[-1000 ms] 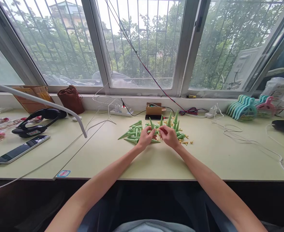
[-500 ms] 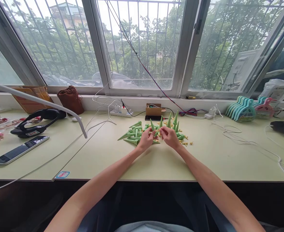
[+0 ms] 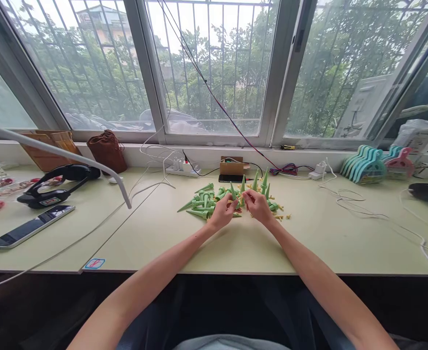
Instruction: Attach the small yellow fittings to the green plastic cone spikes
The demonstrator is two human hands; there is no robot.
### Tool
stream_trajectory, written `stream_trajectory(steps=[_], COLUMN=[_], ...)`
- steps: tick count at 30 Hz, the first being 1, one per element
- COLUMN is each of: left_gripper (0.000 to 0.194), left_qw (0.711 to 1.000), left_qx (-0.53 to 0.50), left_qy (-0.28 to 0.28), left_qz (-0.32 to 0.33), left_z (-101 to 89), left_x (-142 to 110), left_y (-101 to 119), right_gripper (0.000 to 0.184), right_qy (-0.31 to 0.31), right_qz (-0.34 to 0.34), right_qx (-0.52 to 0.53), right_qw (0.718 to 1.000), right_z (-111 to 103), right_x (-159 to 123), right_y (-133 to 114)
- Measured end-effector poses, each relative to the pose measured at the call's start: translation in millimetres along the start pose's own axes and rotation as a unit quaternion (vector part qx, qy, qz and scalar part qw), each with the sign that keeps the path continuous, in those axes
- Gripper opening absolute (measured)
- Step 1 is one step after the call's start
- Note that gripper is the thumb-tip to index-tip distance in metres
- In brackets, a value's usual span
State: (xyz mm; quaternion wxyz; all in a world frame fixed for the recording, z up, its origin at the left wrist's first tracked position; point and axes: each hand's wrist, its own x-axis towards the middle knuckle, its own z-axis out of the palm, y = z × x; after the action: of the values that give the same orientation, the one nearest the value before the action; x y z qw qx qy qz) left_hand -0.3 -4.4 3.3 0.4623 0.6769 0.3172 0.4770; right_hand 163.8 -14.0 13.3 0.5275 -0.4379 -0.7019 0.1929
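My left hand (image 3: 222,212) is closed around a green plastic spike (image 3: 232,189), its tip pointing up. Close beside it, my right hand (image 3: 256,206) has thumb and fingers pinched together; whatever they hold is too small and hidden to name. To the left of my hands lies a heap of green spikes (image 3: 199,212) with collared ends. Several more spikes (image 3: 265,181) stand upright just behind my right hand. Small yellow plastic pieces (image 3: 279,217) lie scattered around the spikes, mostly on the right.
A phone (image 3: 230,178) lies before a small cardboard box (image 3: 231,167) behind the heap. Headphones (image 3: 46,197) and a larger phone (image 3: 31,226) occupy the left. White cables (image 3: 381,215) cross the right side, near turquoise hangers (image 3: 363,165). A white curved rod (image 3: 71,154) crosses the upper left.
My left hand has shifted slightly right with the spike, closer to my right hand. My right hand has barely moved. A bottle now shows at the far left edge.
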Motion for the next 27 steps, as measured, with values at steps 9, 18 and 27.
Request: stream_trajectory(steps=[9,18,27], left_gripper=[0.034,0.035,0.04], left_qw=[1.0,1.0,1.0], left_qx=[0.0,0.003,-0.003], left_qy=[-0.013,-0.01,0.008], left_qz=[0.015,-0.002,-0.008], left_z=[2.1,3.6,2.8], left_x=[0.8,1.1,0.7], left_y=[-1.4,-1.3,-3.9], right_gripper=[0.041,0.043,0.045], right_qy=[0.002,-0.01,-0.029], right_qz=[0.041,0.062,0.067], right_qx=[0.063,0.094,0.126], right_qw=[0.997,0.994,0.989], right_z=[3.8,5.9,7.3], right_x=[0.9,2.0,3.5], right_y=[5.0,10.3,12.3])
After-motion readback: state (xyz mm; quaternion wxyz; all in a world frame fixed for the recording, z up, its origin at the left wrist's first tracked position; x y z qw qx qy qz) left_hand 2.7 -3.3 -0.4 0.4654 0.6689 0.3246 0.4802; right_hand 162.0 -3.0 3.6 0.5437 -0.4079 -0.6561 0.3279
